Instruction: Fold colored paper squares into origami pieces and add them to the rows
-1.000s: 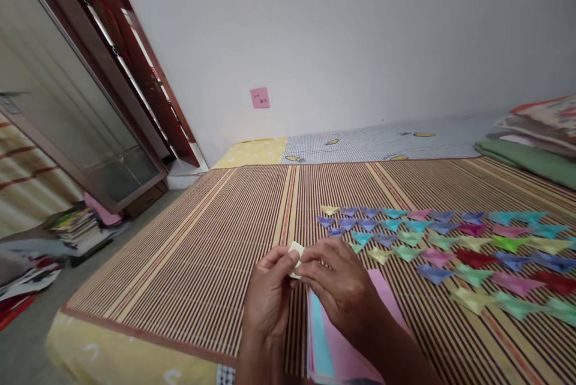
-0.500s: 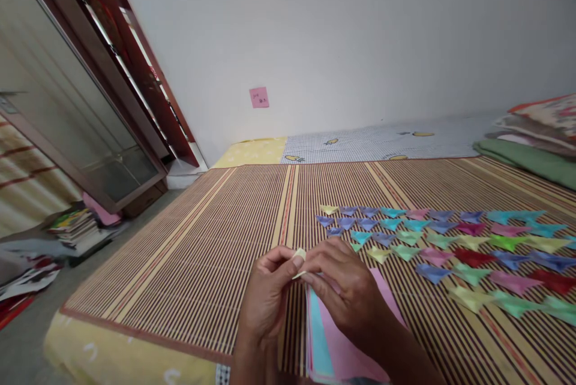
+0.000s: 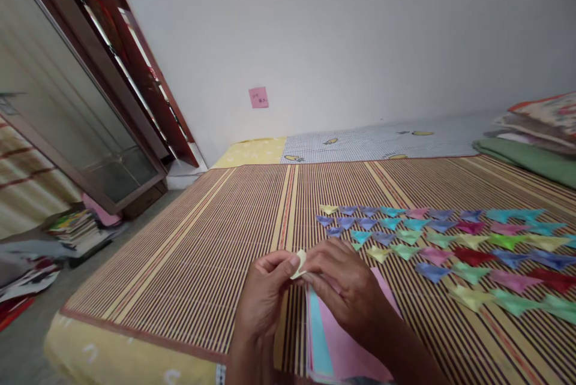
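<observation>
My left hand [image 3: 264, 296] and my right hand [image 3: 342, 286] meet above the striped mat [image 3: 193, 253], and both pinch a small pale yellow folded paper [image 3: 299, 264] between thumb and fingertips. Under my right wrist lies a stack of coloured paper sheets [image 3: 342, 346], pink on top with a blue strip at its left edge. To the right, several small folded paper pieces [image 3: 432, 241] in blue, purple, teal, pink, green, yellow and red lie in rows on the mat.
A glass-doored cabinet [image 3: 81, 115] stands at the left, with piled books [image 3: 74, 226] on the floor below it. A pink note [image 3: 258, 97] sticks to the white wall. Folded bedding [image 3: 535, 139] lies at the far right. The mattress edge [image 3: 112, 355] runs along the lower left.
The yellow paper has been turned and squeezed narrower between my fingertips. Both hands have stayed in nearly the same place.
</observation>
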A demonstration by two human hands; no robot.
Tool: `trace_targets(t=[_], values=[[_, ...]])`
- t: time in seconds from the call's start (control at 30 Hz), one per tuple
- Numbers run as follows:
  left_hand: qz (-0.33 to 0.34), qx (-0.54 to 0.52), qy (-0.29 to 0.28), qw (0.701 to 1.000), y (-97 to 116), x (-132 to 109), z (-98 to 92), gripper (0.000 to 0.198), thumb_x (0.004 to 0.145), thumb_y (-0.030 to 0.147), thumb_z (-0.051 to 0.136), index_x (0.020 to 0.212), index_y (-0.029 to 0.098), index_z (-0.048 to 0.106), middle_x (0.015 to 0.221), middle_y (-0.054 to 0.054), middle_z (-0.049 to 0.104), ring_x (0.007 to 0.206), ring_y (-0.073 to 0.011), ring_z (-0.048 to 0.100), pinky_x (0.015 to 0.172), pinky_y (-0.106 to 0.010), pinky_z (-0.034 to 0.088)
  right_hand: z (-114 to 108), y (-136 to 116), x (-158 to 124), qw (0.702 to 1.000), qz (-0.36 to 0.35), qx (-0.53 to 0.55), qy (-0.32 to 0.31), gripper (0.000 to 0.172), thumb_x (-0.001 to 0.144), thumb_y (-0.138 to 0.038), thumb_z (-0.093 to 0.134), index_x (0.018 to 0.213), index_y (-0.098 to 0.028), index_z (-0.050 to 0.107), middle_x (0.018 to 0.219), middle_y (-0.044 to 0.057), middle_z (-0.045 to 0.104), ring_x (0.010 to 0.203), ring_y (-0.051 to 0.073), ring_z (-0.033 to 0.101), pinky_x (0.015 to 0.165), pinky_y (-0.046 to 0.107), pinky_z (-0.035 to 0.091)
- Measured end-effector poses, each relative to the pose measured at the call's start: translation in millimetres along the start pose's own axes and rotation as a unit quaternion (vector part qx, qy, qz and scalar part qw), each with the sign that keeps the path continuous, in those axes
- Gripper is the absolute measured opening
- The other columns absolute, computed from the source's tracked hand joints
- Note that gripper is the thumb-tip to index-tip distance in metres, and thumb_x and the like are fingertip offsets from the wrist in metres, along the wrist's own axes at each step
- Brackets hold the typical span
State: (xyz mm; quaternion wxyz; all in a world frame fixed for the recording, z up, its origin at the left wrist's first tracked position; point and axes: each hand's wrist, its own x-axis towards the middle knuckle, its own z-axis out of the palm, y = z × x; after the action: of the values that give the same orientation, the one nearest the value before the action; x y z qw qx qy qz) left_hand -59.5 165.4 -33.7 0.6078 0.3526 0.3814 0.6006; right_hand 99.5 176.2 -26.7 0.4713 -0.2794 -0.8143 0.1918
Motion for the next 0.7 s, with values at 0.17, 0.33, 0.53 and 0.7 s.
trace_targets(t=[0.17, 0.33, 0.53, 0.7], values=[[0.003, 0.020, 0.003, 1.000, 0, 1, -1.6, 0.017, 0.067, 0.026, 0.089, 0.065, 0.013, 0.077, 0.059, 0.000, 0.067, 0.057, -0.0103, 0.058, 0.059, -0.020, 0.047, 4, 1, -4, 0.997, 0.042, 0.056, 0.036, 0.018, 0.096, -0.012, 0.055, 0.081, -0.020, 0.063, 0.094, 0.004, 0.059, 0.090, 0.020, 0.058, 0.080, 0.035, 0.042], [0.024, 0.089, -0.028, 0.995, 5, -2, -5.6, 0.018, 0.073, 0.025, 0.086, 0.065, 0.012, 0.076, 0.061, 0.000, 0.066, 0.060, -0.0101, 0.058, 0.062, -0.019, 0.047, 10, 3, -6, 0.994, 0.055, 0.079, 0.044, 0.017, 0.095, -0.011, 0.056, 0.081, -0.020, 0.062, 0.100, 0.004, 0.060, 0.096, 0.020, 0.060, 0.083, 0.034, 0.045], [0.058, 0.090, 0.028, 0.994, 3, -2, -5.5, 0.028, 0.066, 0.023, 0.092, 0.073, 0.017, 0.065, 0.066, 0.004, 0.065, 0.061, -0.0103, 0.059, 0.061, -0.020, 0.049, 12, 6, -3, 0.995, 0.071, 0.053, 0.051, 0.021, 0.092, -0.010, 0.058, 0.074, -0.020, 0.057, 0.084, 0.001, 0.061, 0.084, 0.020, 0.058, 0.076, 0.034, 0.043], [0.104, 0.133, -0.009, 0.986, 3, -4, 0.8, 0.017, 0.087, 0.031, 0.076, 0.080, 0.018, 0.068, 0.075, 0.001, 0.067, 0.071, -0.0124, 0.063, 0.070, -0.023, 0.052, 4, 5, -1, 0.986, 0.101, 0.087, 0.096, 0.019, 0.090, -0.011, 0.060, 0.073, -0.020, 0.060, 0.086, 0.002, 0.063, 0.084, 0.018, 0.063, 0.069, 0.028, 0.047]])
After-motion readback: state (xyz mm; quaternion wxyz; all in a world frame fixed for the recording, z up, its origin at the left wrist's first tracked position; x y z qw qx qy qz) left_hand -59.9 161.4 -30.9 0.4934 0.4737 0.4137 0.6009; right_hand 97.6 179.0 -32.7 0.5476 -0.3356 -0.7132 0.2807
